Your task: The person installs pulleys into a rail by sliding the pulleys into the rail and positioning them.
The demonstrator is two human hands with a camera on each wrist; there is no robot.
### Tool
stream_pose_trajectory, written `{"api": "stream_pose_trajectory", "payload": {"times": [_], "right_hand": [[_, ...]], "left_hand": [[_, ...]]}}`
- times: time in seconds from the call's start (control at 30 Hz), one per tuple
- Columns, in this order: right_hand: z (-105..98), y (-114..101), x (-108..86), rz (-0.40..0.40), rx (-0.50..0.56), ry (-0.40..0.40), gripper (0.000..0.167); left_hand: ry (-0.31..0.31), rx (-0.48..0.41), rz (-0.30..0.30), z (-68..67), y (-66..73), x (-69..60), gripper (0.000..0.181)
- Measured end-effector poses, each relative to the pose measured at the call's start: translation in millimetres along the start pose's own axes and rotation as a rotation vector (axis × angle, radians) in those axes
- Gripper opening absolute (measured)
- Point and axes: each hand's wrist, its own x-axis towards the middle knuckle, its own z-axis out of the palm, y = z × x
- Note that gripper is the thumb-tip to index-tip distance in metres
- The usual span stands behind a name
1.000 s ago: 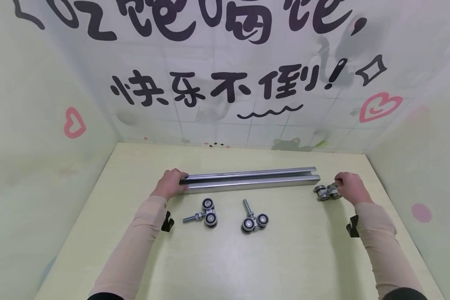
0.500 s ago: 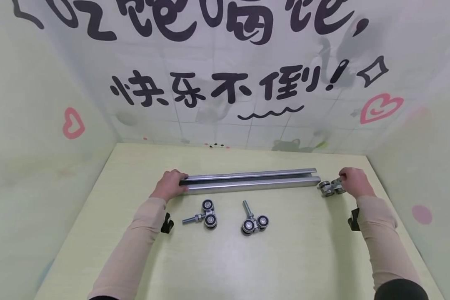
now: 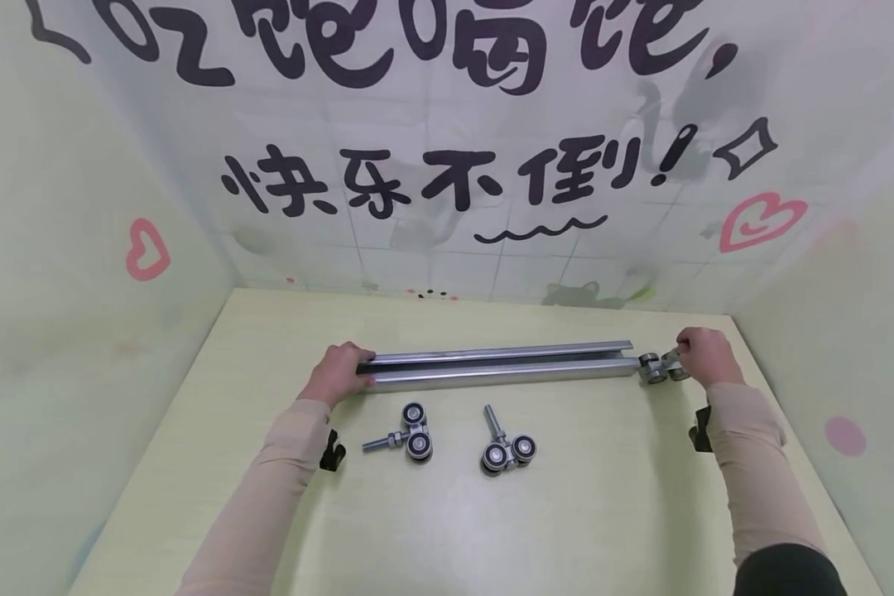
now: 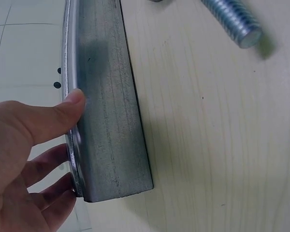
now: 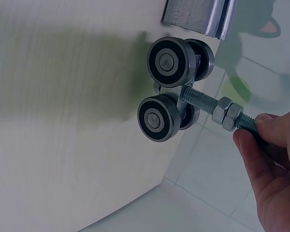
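In the head view my left hand (image 3: 335, 377) holds the left end of a steel channel rail (image 3: 507, 377), its open slot facing up. Up close in the left wrist view, the thumb lies on the lip of the rail (image 4: 111, 121) and the fingers are on the other side. My right hand (image 3: 706, 358) holds a roller trolley (image 3: 652, 369) near the rail's right end. Thumb and fingers pinch the tip of its threaded bolt (image 5: 200, 99) in the right wrist view. The trolley's wheels (image 5: 166, 61) sit just off the rail end (image 5: 191, 18), a small gap showing.
Two more roller trolleys lie on the table in front of the rail, one at left (image 3: 419, 445) with its bolt pointing left, another in the middle (image 3: 495, 455) with its bolt pointing back. Printed walls (image 3: 447, 265) enclose the pale table (image 3: 492, 538) at the back and sides.
My right hand has moved slightly away from me and to the right, bringing the trolley's wheels level with the rail's right end. The left hand keeps its hold on the rail; the other trolleys lie still.
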Motion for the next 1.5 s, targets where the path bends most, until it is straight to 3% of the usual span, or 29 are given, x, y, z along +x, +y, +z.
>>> {"api": "stream_pose_trajectory", "payload": {"times": [0.47, 1.5], "right_hand": [[4.1, 0.0, 13.2, -0.023, -0.007, 0.059, 0.022], [18.7, -17.3, 29.0, -0.018, 0.033, -0.085, 0.022]], "left_hand": [[-0.005, -0.014, -0.028, 3.6, 0.8, -5.3, 0.048], [-0.016, -0.002, -0.035, -1.2, 4.2, -1.0, 0.049]]}}
